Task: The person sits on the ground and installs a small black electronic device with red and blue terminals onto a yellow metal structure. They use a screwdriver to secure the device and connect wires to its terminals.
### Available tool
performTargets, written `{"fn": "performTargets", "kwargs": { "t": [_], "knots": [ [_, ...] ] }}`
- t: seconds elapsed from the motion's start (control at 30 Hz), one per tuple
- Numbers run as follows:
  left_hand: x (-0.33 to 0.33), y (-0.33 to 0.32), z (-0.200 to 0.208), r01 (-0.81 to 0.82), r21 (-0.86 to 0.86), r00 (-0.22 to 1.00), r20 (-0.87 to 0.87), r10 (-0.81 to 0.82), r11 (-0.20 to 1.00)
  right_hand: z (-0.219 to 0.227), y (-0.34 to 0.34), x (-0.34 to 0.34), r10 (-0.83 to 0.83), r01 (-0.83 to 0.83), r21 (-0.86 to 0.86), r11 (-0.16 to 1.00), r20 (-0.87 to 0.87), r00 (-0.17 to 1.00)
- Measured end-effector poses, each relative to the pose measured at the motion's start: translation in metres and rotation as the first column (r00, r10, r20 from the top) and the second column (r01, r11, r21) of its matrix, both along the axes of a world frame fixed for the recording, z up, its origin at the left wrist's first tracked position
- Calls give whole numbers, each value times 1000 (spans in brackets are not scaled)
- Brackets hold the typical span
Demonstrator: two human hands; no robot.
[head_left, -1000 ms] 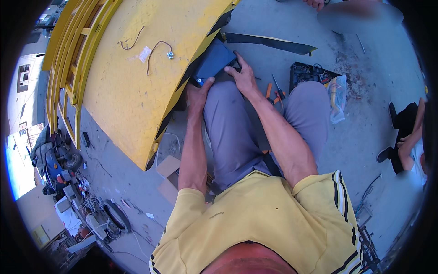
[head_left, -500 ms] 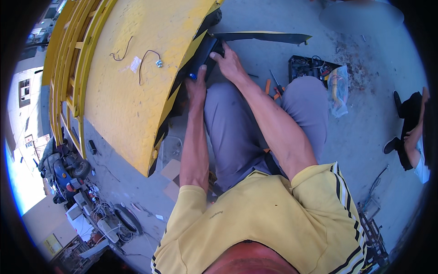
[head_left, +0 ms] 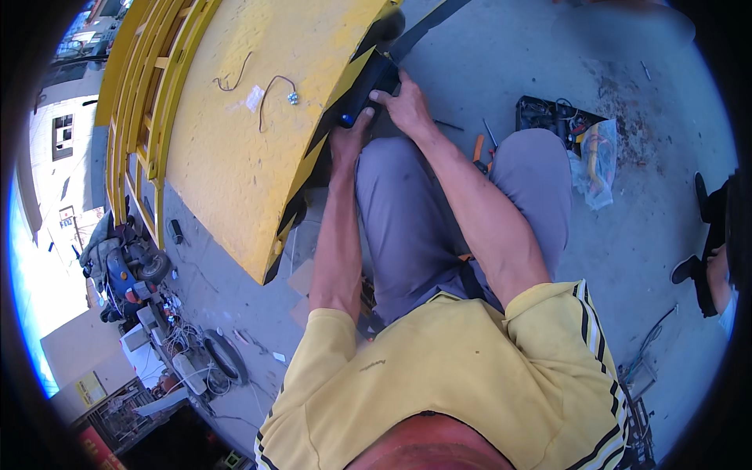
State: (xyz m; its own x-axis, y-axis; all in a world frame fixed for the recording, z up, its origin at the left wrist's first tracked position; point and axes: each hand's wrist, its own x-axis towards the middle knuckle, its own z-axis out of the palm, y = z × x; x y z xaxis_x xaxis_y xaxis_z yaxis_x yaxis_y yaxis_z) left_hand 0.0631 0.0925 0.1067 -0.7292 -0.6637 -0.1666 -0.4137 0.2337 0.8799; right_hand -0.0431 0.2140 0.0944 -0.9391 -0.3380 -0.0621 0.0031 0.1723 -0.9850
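Note:
A black box-shaped unit (head_left: 374, 88) with a small blue part on its near end lies against the striped black-and-yellow edge of a yellow metal platform (head_left: 227, 172). My left hand (head_left: 349, 141) grips its near end, thumb on top beside the blue part. At the far end my right hand (head_left: 408, 105) is closed on the same unit, thumb over its upper face. The fingers of both hands are partly hidden beneath it. Beyond the unit, a dark strip (head_left: 429, 28) angles up and away from the platform's corner.
Brown wires (head_left: 265, 102) and a small clear bag (head_left: 255, 97) lie on the platform. To the right are an orange-handled tool (head_left: 479, 147), a black toolbox (head_left: 540, 117) and a plastic bag (head_left: 599, 168). Another person's legs (head_left: 709, 243) are at far right; a motorbike (head_left: 125, 270) stands at left.
The dark strip has swung from pointing right to pointing up and away. The whole view has shifted slightly; both hands keep their hold on the black unit.

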Motion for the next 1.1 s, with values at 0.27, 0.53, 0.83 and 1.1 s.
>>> {"fn": "performTargets", "kwargs": {
  "t": [0.27, 0.53, 0.83, 1.1],
  "knots": [
    [16, -16, -8, 91, -136, 996, 22, -89, 986, -6, -5, 9, -94, 94, 22, 995, 29, 995],
    [69, -53, -65, -118, 214, 961, -223, 166, 970, -1, 22, 21, -71, 60, 98, 993, 111, 991],
    [89, -6, -26, -211, 377, 929, -209, 305, 902, 64, 72, 8, -99, 99, -134, 986, 5, 995],
    [110, -11, -41, -205, -30, 974, -107, 201, 978, 145, 121, -3, 116, -102, 61, 993, -295, 949]
  ]
}}
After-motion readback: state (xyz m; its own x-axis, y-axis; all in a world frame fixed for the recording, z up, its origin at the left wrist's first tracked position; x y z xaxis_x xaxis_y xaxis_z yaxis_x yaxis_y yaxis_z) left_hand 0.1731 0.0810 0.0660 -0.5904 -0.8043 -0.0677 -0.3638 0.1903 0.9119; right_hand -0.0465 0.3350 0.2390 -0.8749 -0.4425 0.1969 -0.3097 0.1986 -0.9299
